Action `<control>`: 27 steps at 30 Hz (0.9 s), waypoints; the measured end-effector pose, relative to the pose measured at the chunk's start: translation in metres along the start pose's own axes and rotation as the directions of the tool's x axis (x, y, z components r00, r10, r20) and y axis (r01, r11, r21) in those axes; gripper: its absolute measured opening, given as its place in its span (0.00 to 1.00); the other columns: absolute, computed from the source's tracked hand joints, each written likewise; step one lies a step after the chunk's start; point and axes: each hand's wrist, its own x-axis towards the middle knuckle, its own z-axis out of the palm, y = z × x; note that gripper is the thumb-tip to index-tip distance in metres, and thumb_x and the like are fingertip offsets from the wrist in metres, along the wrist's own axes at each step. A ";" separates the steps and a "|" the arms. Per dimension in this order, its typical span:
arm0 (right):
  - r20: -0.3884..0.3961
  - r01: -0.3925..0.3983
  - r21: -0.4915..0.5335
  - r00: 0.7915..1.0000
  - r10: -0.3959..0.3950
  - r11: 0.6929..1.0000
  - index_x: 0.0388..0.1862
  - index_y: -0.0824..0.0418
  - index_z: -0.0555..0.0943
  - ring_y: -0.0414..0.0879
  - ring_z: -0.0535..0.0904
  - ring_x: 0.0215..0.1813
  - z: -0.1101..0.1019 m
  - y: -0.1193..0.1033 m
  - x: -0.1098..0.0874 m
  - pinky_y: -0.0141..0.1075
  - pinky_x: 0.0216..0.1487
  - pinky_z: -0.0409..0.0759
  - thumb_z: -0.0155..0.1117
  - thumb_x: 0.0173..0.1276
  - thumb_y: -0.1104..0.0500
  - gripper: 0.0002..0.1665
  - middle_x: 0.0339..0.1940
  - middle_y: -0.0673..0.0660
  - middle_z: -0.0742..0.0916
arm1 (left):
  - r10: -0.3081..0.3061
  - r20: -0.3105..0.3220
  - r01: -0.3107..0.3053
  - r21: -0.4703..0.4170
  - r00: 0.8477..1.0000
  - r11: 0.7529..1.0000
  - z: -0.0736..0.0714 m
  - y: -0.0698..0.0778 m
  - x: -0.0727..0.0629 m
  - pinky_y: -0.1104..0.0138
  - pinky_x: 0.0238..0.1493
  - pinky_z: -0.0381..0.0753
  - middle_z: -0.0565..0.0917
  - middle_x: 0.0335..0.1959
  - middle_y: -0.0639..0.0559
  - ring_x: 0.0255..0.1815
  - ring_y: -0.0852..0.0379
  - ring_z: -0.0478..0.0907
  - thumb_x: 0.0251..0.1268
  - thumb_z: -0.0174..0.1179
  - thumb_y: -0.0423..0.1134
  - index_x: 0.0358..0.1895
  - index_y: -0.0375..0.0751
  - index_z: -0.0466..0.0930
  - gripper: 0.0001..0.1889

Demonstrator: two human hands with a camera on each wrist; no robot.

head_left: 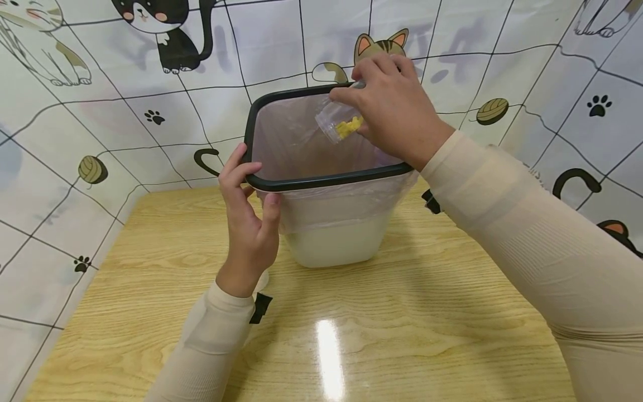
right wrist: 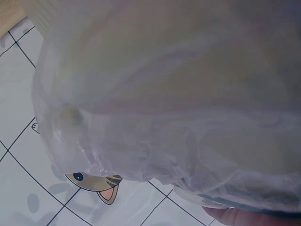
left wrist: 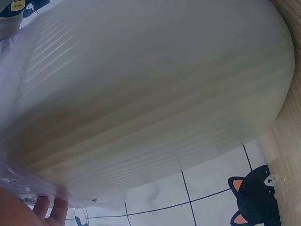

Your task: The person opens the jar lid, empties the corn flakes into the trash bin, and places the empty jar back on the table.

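Note:
A white trash bin [head_left: 336, 240] with a dark rim stands upright, lined with a thin, pale translucent bag [head_left: 296, 128] folded over the rim. My left hand [head_left: 248, 218] holds the bin at its front left corner, fingers at the rim and thumb against the outer side. Over the bin's mouth my right hand [head_left: 397, 106] grips a small clear plastic container [head_left: 326, 120], tilted, with yellow bits [head_left: 348, 127] in it. In the left wrist view the bin's side [left wrist: 155, 89] fills most of the picture. The liner's outside [right wrist: 155, 117] dominates the right wrist view.
The bin rests on a light wood-grain table [head_left: 351, 312]. Behind it and at both sides hangs a white sheet [head_left: 276, 44] with cat drawings and black grid lines. Black tabs [head_left: 260, 308] show by each forearm.

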 end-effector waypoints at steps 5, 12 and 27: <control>0.001 -0.002 -0.002 1.000 0.002 1.000 0.65 0.50 0.78 0.62 0.65 0.71 0.000 0.000 0.000 0.58 0.75 0.54 0.74 0.61 0.63 0.33 0.65 0.66 0.77 | -0.005 0.006 0.005 -0.002 1.000 1.000 0.000 0.000 0.000 0.52 0.56 0.71 0.58 0.76 0.45 0.75 0.52 0.60 0.74 0.42 0.66 0.61 0.38 0.60 0.33; 0.013 0.002 -0.001 1.000 -0.002 1.000 0.65 0.49 0.78 0.62 0.65 0.71 0.000 0.001 0.000 0.58 0.75 0.55 0.73 0.61 0.64 0.32 0.65 0.66 0.76 | -0.005 0.008 0.005 0.005 1.000 1.000 0.000 0.001 0.000 0.52 0.56 0.72 0.58 0.76 0.44 0.76 0.52 0.59 0.74 0.42 0.66 0.61 0.38 0.60 0.33; 0.018 0.017 -0.020 1.000 -0.016 1.000 0.66 0.48 0.78 0.63 0.64 0.72 -0.001 0.001 0.000 0.59 0.72 0.58 0.73 0.61 0.63 0.33 0.66 0.67 0.76 | 0.005 0.000 -0.005 0.005 1.000 1.000 0.000 0.000 0.000 0.54 0.54 0.71 0.59 0.76 0.44 0.74 0.51 0.62 0.74 0.42 0.66 0.60 0.38 0.60 0.33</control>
